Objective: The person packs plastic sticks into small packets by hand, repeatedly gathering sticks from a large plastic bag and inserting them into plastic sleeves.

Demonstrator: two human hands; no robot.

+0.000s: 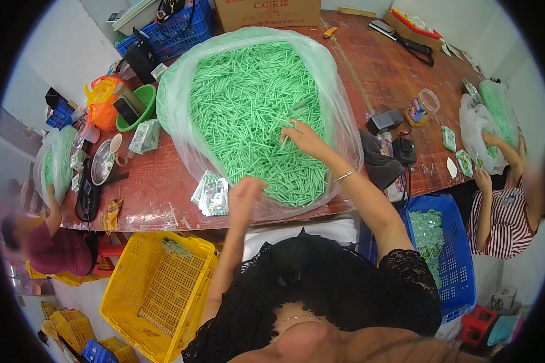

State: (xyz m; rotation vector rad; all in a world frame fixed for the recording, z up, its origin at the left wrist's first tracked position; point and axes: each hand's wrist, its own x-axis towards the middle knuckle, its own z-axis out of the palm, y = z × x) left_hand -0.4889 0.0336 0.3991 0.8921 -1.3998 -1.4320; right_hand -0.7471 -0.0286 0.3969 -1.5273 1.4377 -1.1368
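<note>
A large clear plastic bag (175, 115) lies open on the red-brown table, full of thin green sticks (254, 91). My right hand (303, 138) reaches into the right part of the pile, fingers bent around some green sticks. Near the bag's front left edge is my left hand (247, 192), its fingers curled in; what they hold, if anything, is hidden. Just left of that hand, a small stack of printed packets (214, 195) rests at the table's front edge.
Below the table stand a yellow crate (157, 296) and a blue crate (460, 260) with green packets. A green bowl (148, 97) and black adapters (404, 149) sit on the table (145, 193). Co-workers work at left (51, 242) and right (505, 218).
</note>
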